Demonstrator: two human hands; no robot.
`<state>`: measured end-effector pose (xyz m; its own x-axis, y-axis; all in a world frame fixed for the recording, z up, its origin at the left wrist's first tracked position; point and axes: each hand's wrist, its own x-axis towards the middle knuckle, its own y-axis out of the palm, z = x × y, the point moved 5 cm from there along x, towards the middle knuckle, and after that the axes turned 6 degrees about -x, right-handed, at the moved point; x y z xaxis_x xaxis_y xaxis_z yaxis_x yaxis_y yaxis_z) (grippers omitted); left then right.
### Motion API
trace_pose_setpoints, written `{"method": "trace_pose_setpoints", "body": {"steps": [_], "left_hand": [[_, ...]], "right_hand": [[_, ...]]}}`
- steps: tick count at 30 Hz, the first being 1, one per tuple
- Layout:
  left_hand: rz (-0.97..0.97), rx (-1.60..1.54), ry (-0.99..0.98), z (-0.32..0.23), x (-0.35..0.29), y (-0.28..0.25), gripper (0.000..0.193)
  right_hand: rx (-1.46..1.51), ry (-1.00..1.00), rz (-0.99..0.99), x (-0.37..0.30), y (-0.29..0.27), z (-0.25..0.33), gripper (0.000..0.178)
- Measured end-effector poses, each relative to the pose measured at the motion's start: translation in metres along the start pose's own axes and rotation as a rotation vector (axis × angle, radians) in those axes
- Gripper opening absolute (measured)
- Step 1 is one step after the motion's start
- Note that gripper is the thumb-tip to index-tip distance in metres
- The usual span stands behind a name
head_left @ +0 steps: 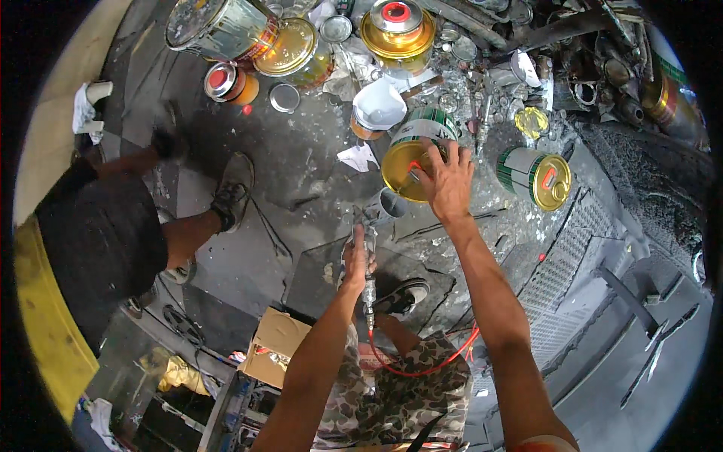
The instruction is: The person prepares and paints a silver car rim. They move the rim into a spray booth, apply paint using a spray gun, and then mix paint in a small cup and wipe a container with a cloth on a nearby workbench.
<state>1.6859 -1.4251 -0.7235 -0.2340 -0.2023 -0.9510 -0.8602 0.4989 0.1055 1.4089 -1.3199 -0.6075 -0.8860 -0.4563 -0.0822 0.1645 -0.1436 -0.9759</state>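
Note:
My left hand [358, 256] is wrapped round a metal spray gun [369, 290], with a red air hose [410, 372] running from its lower end. Just ahead of the gun is a grey cup [386, 204]; whether it is joined to the gun I cannot tell. My right hand [449, 177] grips the lid end of a green and white paint can [425, 129], thumb near the red spout cap. This can leans with its gold lid toward me, above the cup. Another green and white can [520, 169] stands to the right of my right hand.
Several paint tins, one a large clear-and-gold tin [290, 49], stand at the back left. A white paper-topped pot [379, 105] sits behind the held can. Metal parts [602, 68] crowd the back right. A person's leg [192, 222] is at left, beside a cardboard box [275, 346].

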Motion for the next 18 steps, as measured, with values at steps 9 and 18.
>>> {"method": "trace_pose_setpoints", "body": {"steps": [9,18], "left_hand": [[0.068,-0.019,-0.004,-0.003,-0.002,-0.004,0.052],[0.085,0.075,-0.003,-0.018,-0.002,0.016,0.056]], "right_hand": [[0.017,0.024,0.026,-0.007,0.002,0.007,0.058],[0.080,0.051,-0.017,0.026,-0.005,-0.023,0.066]]}}
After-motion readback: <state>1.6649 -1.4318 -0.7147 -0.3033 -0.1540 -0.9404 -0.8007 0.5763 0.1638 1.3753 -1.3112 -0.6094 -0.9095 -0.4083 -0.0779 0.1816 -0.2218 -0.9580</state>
